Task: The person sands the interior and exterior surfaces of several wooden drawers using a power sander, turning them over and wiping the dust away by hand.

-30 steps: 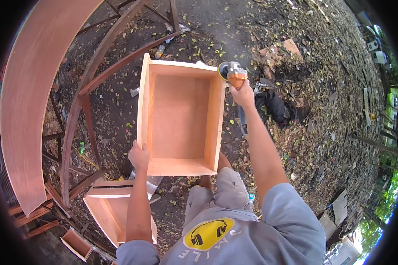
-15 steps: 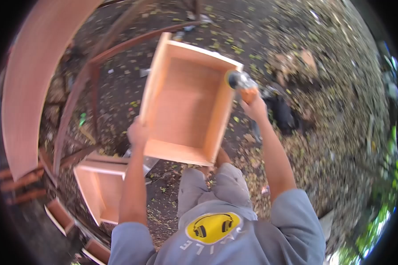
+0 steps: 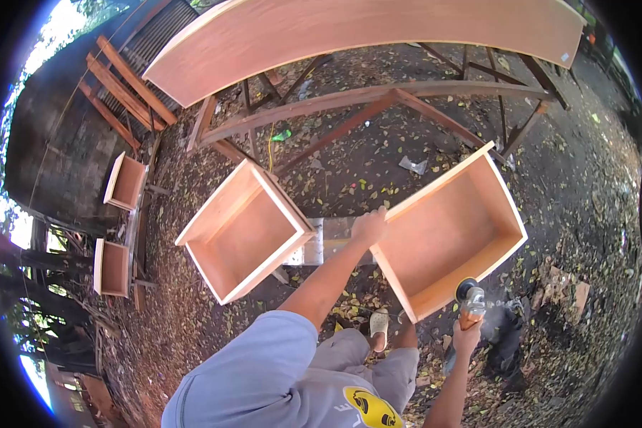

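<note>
A wooden drawer box (image 3: 442, 228), open side up and tilted, is held at its left edge by my left hand (image 3: 369, 227), whose fingers wrap over the rim. My right hand (image 3: 466, 337) is closed round the orange body of a power sander (image 3: 472, 307). The sander's round dark disc is at the drawer's lower right edge; whether it touches cannot be made out. To the left, a second wooden drawer (image 3: 246, 232) rests beside a pale board (image 3: 314, 242).
A long wooden panel (image 3: 364, 43) lies across a dark frame (image 3: 378, 96) ahead. Two smaller drawers (image 3: 127, 182) (image 3: 113, 267) sit on a rail at the far left. Reddish planks (image 3: 125, 89) lean behind them. Leaves and a black bag-like object (image 3: 505, 342) lie on the ground.
The view has swung left, so the panel and second drawer show more fully. The sander has moved from the drawer's far right corner down to its near right edge.
</note>
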Motion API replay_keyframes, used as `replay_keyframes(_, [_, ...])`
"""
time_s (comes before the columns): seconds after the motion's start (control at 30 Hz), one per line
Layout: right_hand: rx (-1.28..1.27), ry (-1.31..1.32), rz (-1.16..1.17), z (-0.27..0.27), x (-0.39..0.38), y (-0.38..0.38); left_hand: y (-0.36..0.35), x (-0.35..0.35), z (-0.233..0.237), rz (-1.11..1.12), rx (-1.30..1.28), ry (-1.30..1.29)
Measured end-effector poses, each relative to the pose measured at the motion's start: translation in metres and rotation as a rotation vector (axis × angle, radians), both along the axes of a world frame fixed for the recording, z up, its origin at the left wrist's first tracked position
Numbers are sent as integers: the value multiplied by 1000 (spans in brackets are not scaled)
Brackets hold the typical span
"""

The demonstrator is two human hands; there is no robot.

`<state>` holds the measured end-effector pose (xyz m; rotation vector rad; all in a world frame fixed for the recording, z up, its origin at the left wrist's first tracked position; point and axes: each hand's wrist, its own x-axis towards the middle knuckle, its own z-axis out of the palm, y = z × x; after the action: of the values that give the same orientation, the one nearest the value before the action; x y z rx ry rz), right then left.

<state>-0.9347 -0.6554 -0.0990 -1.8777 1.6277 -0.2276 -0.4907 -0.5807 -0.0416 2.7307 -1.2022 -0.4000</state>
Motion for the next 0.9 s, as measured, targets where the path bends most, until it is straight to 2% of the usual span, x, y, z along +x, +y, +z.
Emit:
replay_keyframes(0.07, [13, -4, 41, -11, -6, 22, 14, -4, -13, -25, 9, -6])
replay_keyframes(0.1, [-5, -36, 64, -19, -14, 32, 12, -7, -9, 34, 81, 26])
replay_keyframes(0.17, [80, 63, 113, 5, -7, 52, 14, -17, 3, 104, 108, 5])
replay_keyframes(0.2, [136, 50, 291, 2, -12, 53, 15, -20, 0, 143, 93, 36])
replay_keyframes(0.27, [152, 139, 182, -12, -20, 74, 20, -20, -13, 65, 87, 22])
replay_keyframes(0.33, [93, 15, 160, 2, -15, 90, 20, -20, -13, 18, 83, -67])
replay_keyframes(0.47, [136, -38, 173, 8, -27, 111, 8, -6, 7, -8, 94, -64])
replay_keyframes(0.67, [115, -20, 208, 22, -40, 107, -14, 18, 0, -33, 91, -168])
replay_keyframes(0.83, [149, 80, 487, 37, -25, 92, -10, 9, 0, 4, 111, -184])
replay_keyframes(0.9, [29, 26, 588, 32, -21, 81, -12, 9, 1, 4, 108, -192])
